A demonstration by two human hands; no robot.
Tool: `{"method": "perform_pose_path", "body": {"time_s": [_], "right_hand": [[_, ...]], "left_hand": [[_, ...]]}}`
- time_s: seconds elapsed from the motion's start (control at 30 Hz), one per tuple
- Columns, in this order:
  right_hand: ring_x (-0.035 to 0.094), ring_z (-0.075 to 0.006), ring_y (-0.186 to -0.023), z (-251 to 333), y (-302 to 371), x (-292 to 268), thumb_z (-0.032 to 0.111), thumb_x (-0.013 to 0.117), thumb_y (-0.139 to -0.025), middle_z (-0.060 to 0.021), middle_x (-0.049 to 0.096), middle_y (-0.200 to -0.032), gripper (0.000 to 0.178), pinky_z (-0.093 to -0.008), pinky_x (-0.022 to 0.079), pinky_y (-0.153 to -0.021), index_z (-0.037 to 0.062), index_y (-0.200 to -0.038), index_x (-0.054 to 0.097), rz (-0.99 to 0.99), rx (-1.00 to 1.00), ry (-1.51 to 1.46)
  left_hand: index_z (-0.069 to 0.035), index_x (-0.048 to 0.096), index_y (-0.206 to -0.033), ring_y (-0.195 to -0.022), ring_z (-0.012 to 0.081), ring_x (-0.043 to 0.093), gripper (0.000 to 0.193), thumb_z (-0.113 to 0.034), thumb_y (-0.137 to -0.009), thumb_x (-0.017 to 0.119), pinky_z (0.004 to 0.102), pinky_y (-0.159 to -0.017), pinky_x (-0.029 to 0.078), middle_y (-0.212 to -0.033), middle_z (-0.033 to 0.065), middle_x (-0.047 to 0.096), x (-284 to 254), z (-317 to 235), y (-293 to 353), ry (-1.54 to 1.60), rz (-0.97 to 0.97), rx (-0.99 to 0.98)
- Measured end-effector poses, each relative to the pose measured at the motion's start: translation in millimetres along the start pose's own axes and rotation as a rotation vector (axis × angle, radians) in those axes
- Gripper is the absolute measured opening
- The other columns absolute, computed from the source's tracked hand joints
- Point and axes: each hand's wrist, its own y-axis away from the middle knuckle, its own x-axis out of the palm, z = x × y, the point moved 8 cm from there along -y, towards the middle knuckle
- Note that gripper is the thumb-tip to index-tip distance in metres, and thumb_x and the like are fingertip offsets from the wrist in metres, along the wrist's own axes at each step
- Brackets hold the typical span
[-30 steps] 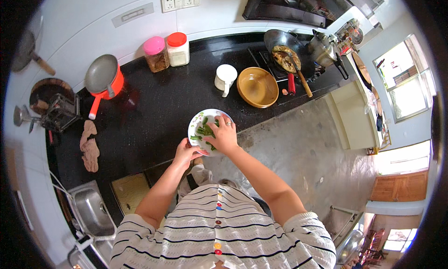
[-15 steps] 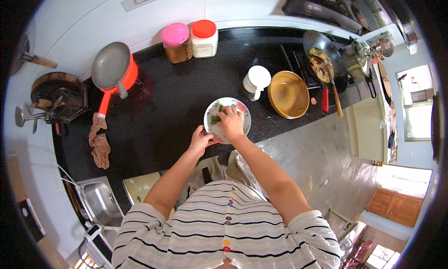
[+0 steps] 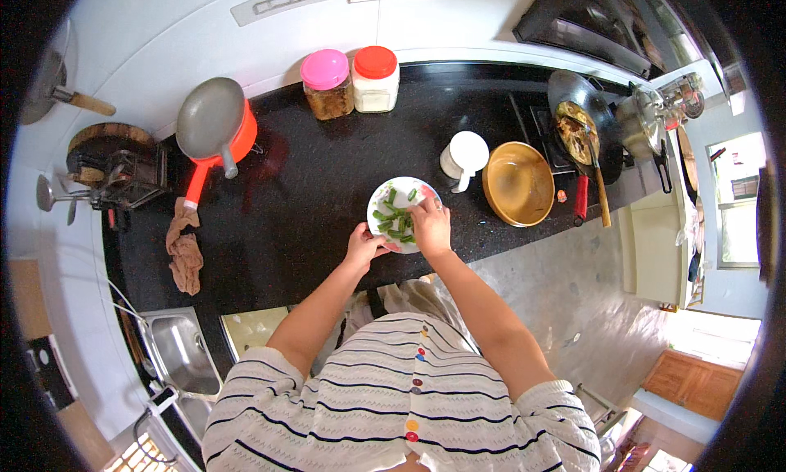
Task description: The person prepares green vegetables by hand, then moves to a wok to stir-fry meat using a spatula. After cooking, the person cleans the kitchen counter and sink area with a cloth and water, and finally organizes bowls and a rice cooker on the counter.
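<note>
Head view. White flowered plate [image 3: 402, 183] over the counter [image 3: 303, 202], near its front edge; whether it rested there, could not tell. Left hand [image 3: 365, 247]: grip closed on the near-left rim, thumb on top, fingers under and hidden. Right hand [image 3: 431, 226]: fingers bent in over the right side, tips among the greens [image 3: 393, 224]; grip's opening and any piece in it, could not tell.

Risks, in my judgement: the one-sided hold could let the plate tip if the right hand pressed down hard; a careless sweep could push pieces over the rim.

Plate round, no long axis, face up. Cut greens short, pointing mixed ways; one near the far rim lay roughly away from the person.
</note>
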Motion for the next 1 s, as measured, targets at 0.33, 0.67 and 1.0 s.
{"method": "perform_pose_path", "body": {"time_s": [0.33, 0.67, 1.0], "right_hand": [[0.062, -0.0301, -0.082, -13.2, 18.6, -49.1, 0.008, 0.064, -0.080, -0.0092, 0.061, -0.092, 0.018, -0.0402, 0.050, -0.071, 0.0096, -0.098, 0.067, -0.039, 0.020, -0.255], [0.062, -0.0215, -0.069, -117.8, 43.6, -208.9, -0.002, 0.065, -0.083, -0.0109, 0.060, -0.092, 0.017, -0.0288, 0.052, -0.062, 0.0037, -0.099, 0.067, -0.382, 0.145, -0.430], [0.053, -0.0364, -0.099, -388.3, 42.4, -348.4, 0.018, 0.072, -0.076, -0.0184, 0.050, -0.111, 0.049, -0.0446, 0.048, -0.082, 0.0108, -0.121, 0.054, -0.430, 0.402, 0.196]], "left_hand": [[0.001, 0.047, -0.117, -0.097, 0.0286, 0.066, 0.043, 0.007, -0.078, 0.063, 0.0431, -0.081, 0.059, -0.112, 0.0152, 0.060, 6.1, 9.2, -25.1, -0.057, -0.071, 0.004], [0.005, 0.053, -0.108, -0.072, 0.0269, 0.069, 0.033, 0.013, -0.078, 0.063, 0.0345, -0.053, 0.059, -0.094, 0.0157, 0.063, 16.5, 1.4, -29.8, -0.212, -0.336, 0.267], [-0.004, 0.057, -0.112, -0.082, 0.0217, 0.059, 0.029, -0.013, -0.087, 0.067, 0.0320, -0.075, 0.050, -0.106, 0.0135, 0.057, 273.7, -60.9, 27.5, -0.788, -0.284, 0.899]]}}
